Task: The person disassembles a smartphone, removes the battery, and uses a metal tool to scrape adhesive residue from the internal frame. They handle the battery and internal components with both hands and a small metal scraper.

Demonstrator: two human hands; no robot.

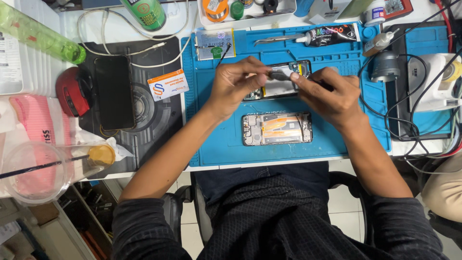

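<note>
Left hand (234,86) and right hand (323,94) meet over the blue mat (211,139), fingers pinched on a small grey part (278,75), possibly a flex strip. Right also grips a dark tool (325,86). Opened phone (281,82) lies beneath; 2nd opened phone (277,128) nearer the person.

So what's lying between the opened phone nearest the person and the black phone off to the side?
In the head view, only bare blue mat and dark grey mat separate the opened phone from the black phone; the orange-and-white card sits higher.
</note>
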